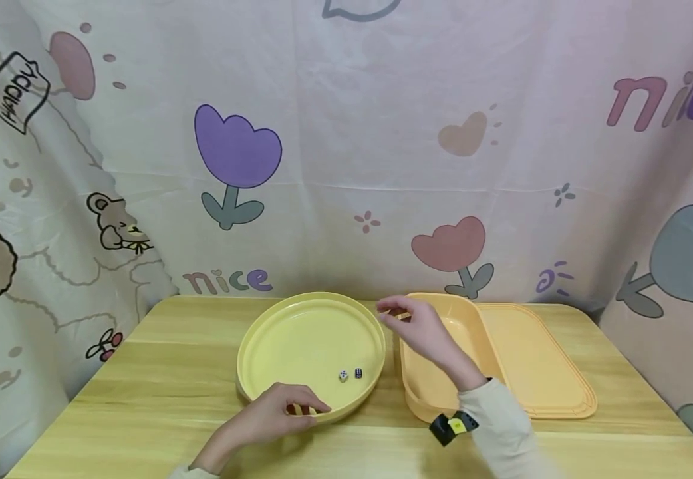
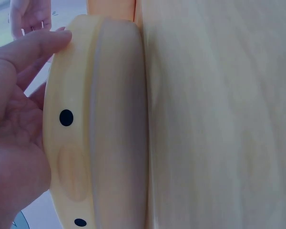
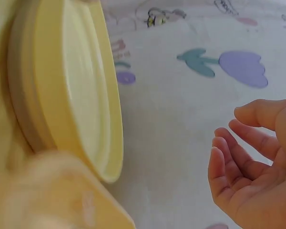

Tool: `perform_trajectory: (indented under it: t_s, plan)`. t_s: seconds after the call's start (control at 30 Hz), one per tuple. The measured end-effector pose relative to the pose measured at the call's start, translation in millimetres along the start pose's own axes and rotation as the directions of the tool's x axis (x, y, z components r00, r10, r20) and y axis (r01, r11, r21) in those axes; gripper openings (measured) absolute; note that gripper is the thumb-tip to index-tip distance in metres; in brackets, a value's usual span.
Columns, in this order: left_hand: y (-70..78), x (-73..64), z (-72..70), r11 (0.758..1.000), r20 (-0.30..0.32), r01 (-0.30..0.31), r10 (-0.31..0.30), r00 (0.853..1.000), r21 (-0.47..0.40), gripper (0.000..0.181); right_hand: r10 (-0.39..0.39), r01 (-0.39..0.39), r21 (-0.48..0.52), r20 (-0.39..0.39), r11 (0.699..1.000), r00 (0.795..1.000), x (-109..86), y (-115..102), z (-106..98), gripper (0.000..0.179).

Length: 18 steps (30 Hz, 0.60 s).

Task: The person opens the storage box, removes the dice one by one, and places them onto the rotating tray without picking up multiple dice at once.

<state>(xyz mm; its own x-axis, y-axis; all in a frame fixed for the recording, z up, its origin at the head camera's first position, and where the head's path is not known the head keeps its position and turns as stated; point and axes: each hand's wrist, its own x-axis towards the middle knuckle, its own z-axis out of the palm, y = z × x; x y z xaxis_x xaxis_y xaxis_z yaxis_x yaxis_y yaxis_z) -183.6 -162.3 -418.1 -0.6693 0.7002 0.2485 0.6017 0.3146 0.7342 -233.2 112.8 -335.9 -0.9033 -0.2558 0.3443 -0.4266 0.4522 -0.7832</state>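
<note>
A round yellow tray [image 1: 298, 346] rests on the wooden table. Two small dice lie inside it near the right front: a white die [image 1: 343, 376] and a dark die [image 1: 358, 373]. My left hand [image 1: 275, 414] grips the tray's near rim, its thumb on the outer wall and its other fingers over the inner side. Seen from the left wrist, the outer wall [image 2: 74, 157] bears black dots. My right hand [image 1: 421, 329] is raised over the left edge of an orange bin [image 1: 454, 306], near the tray; its fingers are loosely bent and hold nothing.
A flat orange lid [image 1: 544, 366] lies right of the bin, against its side. Behind the table [image 1: 143, 399] hangs a printed cloth [image 1: 346, 133] with flowers and lettering. A black and yellow strap device [image 1: 454, 426] sits on the right wrist.
</note>
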Motion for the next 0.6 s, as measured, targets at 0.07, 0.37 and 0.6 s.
perform_trajectory:
  t_s: [0.07,0.37,0.6]
  plan:
    - [-0.4,-0.4,0.3,1.000,0.001,0.002,-0.002,1.000,0.000,0.018,0.013,-0.013,-0.031,-0.003,0.999,1.000,5.1,3.3,-7.8,0.017]
    - [-0.7,-1.3,0.5,1.000,0.009,0.010,-0.010,1.000,-0.010,0.018,0.052,-0.053,-0.041,-0.009,0.998,0.999,21.0,40.8,-21.8,0.016]
    - [-0.8,-0.9,0.9,1.000,0.012,0.004,-0.004,1.000,-0.015,0.018,0.150,-0.151,0.036,0.014,0.988,0.989,26.1,75.8,-24.7,0.018]
